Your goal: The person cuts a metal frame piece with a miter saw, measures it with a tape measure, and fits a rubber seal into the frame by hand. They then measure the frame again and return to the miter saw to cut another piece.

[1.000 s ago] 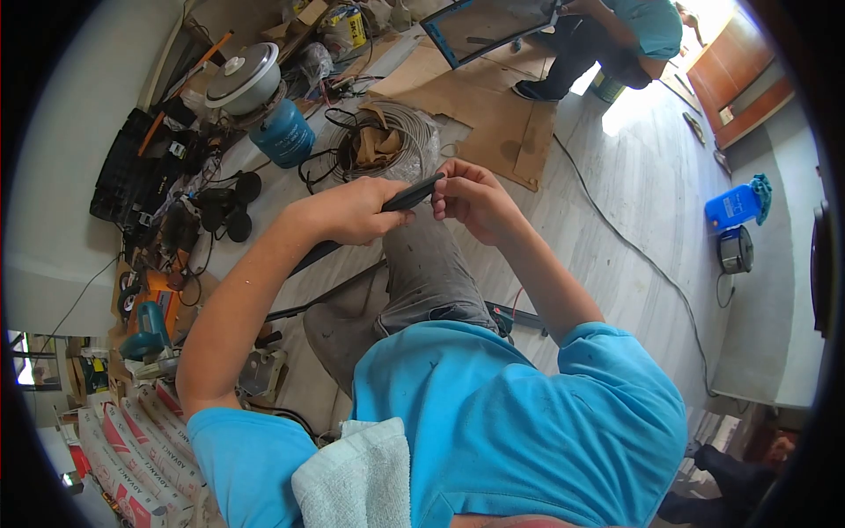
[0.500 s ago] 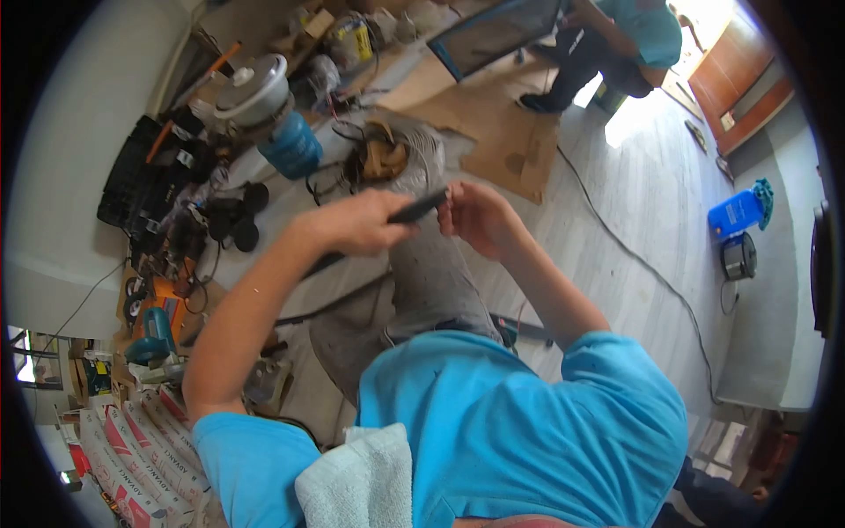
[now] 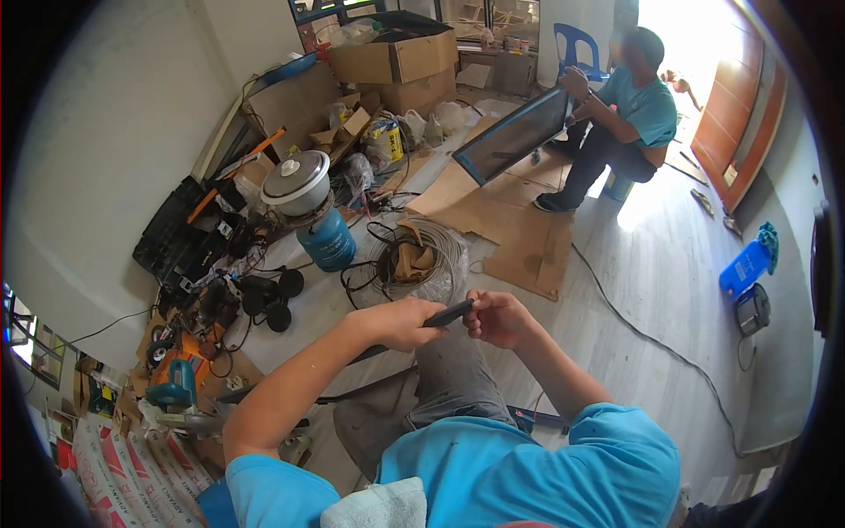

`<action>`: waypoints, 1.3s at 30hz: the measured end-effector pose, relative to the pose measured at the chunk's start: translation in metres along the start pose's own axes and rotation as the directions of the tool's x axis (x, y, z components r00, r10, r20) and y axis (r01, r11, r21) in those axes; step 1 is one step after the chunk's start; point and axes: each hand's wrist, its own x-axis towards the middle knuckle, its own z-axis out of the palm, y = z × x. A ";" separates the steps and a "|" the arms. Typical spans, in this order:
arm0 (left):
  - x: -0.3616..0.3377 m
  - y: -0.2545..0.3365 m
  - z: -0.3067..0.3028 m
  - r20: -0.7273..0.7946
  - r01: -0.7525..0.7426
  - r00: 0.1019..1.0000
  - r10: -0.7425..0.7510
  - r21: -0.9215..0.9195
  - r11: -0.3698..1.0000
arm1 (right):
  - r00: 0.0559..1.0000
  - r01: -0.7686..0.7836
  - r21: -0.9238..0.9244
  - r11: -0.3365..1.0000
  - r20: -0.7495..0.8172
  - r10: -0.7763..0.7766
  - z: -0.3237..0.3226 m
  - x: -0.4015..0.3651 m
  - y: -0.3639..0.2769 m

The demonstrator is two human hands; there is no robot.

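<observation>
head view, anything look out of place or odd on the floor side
The lidded pot, perched over a blue cylinder, looks oddly placed: it's cookware amid workshop clutter, near a cable coil. No spill stands out.

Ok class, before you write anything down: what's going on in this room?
The wearer's left hand grips a dark narrow piece, with the fingertips of the right hand at its end. Farther off, another person in a teal shirt holds a framed panel tilted above cardboard on the floor. A coil of cable lies beyond the wearer's hands.
</observation>
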 end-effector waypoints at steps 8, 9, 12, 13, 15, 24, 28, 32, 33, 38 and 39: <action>-0.003 0.006 0.002 0.019 -0.063 0.998 0.063 -0.016 0.998 | 0.971 -0.218 0.176 0.960 0.134 0.196 -0.015 0.003 0.002; -0.004 0.007 0.002 0.027 -0.047 0.998 0.048 -0.029 0.998 | 0.970 -0.221 0.164 0.961 0.141 0.199 -0.014 0.001 0.002; -0.003 0.003 0.004 0.035 -0.044 0.998 0.043 0.026 0.999 | 0.969 -0.218 0.148 0.965 0.154 0.196 -0.014 0.002 0.001; -0.003 0.002 0.007 0.022 -0.065 0.998 0.065 0.033 0.997 | 0.968 -0.219 0.149 0.964 0.154 0.196 -0.015 0.001 0.003; -0.003 0.001 0.008 -0.010 -0.109 0.994 0.110 0.055 0.992 | 0.962 -0.212 0.144 0.967 0.204 0.180 -0.015 0.001 0.005; -0.005 0.004 0.008 0.031 -0.046 0.998 0.046 -0.006 0.999 | 0.997 -0.049 0.037 0.998 0.056 0.047 0.008 -0.022 0.009; -0.006 -0.001 0.011 -0.104 -0.126 0.986 0.133 0.073 0.989 | 0.957 0.220 -0.401 0.889 -0.086 -0.275 0.017 -0.034 0.013; -0.006 0.003 0.011 -0.145 -0.094 0.983 0.113 0.136 0.986 | 0.842 0.391 -0.711 0.585 0.020 -0.539 0.028 -0.037 0.017; -0.007 0.003 0.012 -0.165 -0.091 0.980 0.113 0.134 0.987 | 0.818 0.411 -0.707 0.576 0.008 -0.575 0.034 -0.036 0.017; -0.010 0.006 0.010 -0.201 -0.071 0.974 0.102 0.157 0.985 | 0.768 0.408 -0.779 0.476 0.010 -0.641 0.037 -0.035 0.023; -0.009 0.007 0.010 -0.207 -0.073 0.973 0.106 0.158 0.985 | 0.750 0.386 -0.816 0.430 0.006 -0.662 0.039 -0.035 0.025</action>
